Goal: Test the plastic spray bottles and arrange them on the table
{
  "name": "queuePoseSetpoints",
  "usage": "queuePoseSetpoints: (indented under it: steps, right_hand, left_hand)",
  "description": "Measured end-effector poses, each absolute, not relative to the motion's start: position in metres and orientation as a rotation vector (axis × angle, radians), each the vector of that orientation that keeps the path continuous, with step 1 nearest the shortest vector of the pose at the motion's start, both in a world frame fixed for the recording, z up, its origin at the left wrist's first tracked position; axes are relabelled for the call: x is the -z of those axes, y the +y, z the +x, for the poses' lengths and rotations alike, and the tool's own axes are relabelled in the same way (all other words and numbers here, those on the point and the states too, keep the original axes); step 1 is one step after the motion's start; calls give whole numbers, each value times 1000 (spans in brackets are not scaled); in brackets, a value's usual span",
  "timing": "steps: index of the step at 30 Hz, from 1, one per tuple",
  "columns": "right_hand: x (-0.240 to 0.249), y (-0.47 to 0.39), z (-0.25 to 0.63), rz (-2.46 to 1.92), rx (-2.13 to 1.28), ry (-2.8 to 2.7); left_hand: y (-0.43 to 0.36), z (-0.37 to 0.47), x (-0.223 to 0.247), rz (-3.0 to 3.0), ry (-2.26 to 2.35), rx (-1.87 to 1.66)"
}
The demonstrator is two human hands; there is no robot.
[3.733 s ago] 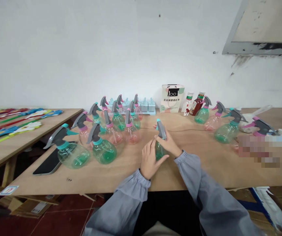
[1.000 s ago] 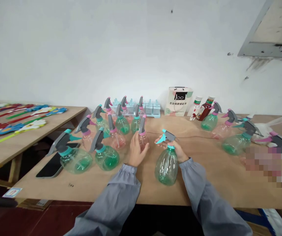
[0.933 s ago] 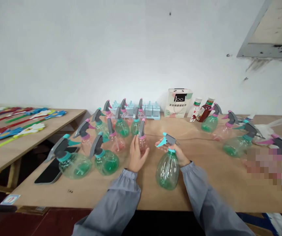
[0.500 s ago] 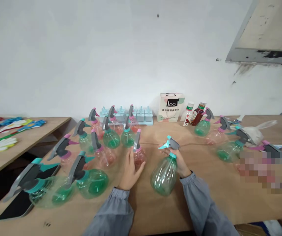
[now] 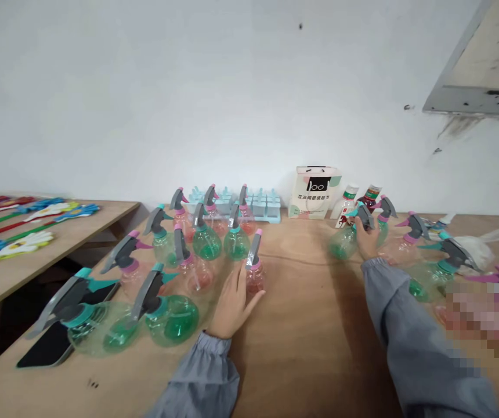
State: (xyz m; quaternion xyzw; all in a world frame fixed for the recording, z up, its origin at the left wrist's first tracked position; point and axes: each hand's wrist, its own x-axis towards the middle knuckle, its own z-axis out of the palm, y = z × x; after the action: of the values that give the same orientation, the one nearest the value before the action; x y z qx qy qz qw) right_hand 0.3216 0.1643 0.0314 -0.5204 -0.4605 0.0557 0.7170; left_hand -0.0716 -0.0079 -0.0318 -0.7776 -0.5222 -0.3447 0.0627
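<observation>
My right hand (image 5: 367, 236) is wrapped round the neck and trigger head of a green spray bottle (image 5: 342, 242) at the right back of the table. It stands close to another green spray bottle (image 5: 382, 229), which is partly hidden behind my hand. My left hand (image 5: 233, 306) lies against a pink spray bottle (image 5: 256, 278) with a grey and pink head. Its fingers are stretched out along the bottle's left side and the thumb is spread in front. Several green and pink spray bottles (image 5: 173, 319) stand to the left of this hand.
At the back stand a light-blue mould tray (image 5: 267, 210), a paper bag (image 5: 314, 194) and two capped bottles (image 5: 347, 203). More spray bottles (image 5: 432, 278) line the right side. A dark phone (image 5: 47, 345) lies at front left. Colourful flower-shaped items (image 5: 32, 238) cover a second table.
My right hand has carried the green spray bottle from the middle of the table to the right back. The left hand stays beside the pink bottle. The view has shifted slightly.
</observation>
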Motion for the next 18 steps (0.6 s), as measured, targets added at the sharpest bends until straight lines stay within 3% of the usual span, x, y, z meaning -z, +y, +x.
queuePoseSetpoints:
  steps: [5,13,18]
  right_hand:
    - [-22,173,324,-1150,-183,-1139]
    - [53,146,324,-1379,-33,-1126]
    - [66,154,324,-1496,-9,-1109]
  left_hand:
    - [-8,-72,34,-2366,-1635,1048]
    - [-9,-72,32,-2373,-1666,1068]
    - [-10,-72,33,-2382,-1668,1094]
